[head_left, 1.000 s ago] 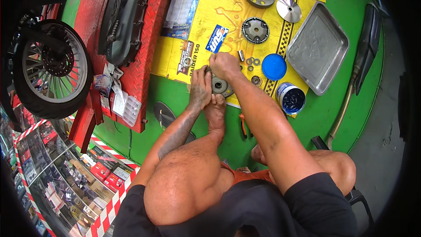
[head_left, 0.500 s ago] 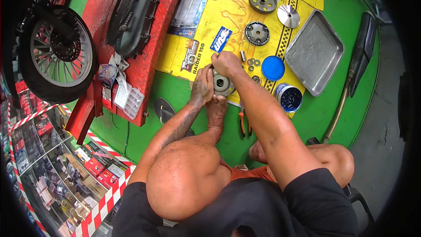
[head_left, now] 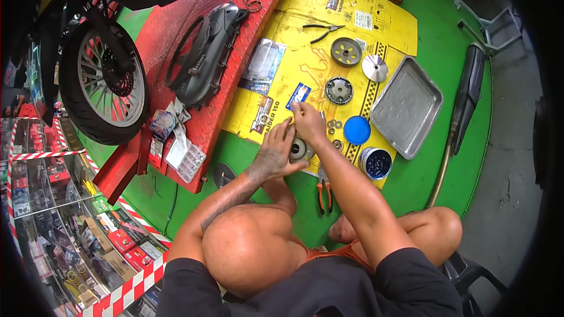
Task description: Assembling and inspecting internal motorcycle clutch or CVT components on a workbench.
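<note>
A round grey metal pulley part (head_left: 298, 151) with a dark centre hole sits in front of my bent knee, partly hidden by my hands. My left hand (head_left: 275, 151) lies over its left side, fingers reaching forward and thumb along the near edge, holding it. Just beyond the part, my right hand (head_left: 308, 122) is closed in a fist; whatever it grips is hidden. Small metal rings (head_left: 334, 124) and a bearing-like ring (head_left: 337, 145) lie right of the hands. Orange-handled pliers (head_left: 324, 195) rest nearer to me.
Yellow cardboard (head_left: 294, 17) carries a clutch plate (head_left: 339, 91), a drum (head_left: 346, 51), a shiny disc (head_left: 375, 68), black pliers (head_left: 326, 31), a blue lid (head_left: 356, 130) and a grease tub (head_left: 375, 163). A metal tray (head_left: 407, 108) stands right; a red ramp (head_left: 214, 103) left.
The view has shifted, showing more of the far side. My left hand has spread further over the pulley part, its thumb now across the near edge. The right fist stays at the far side.
</note>
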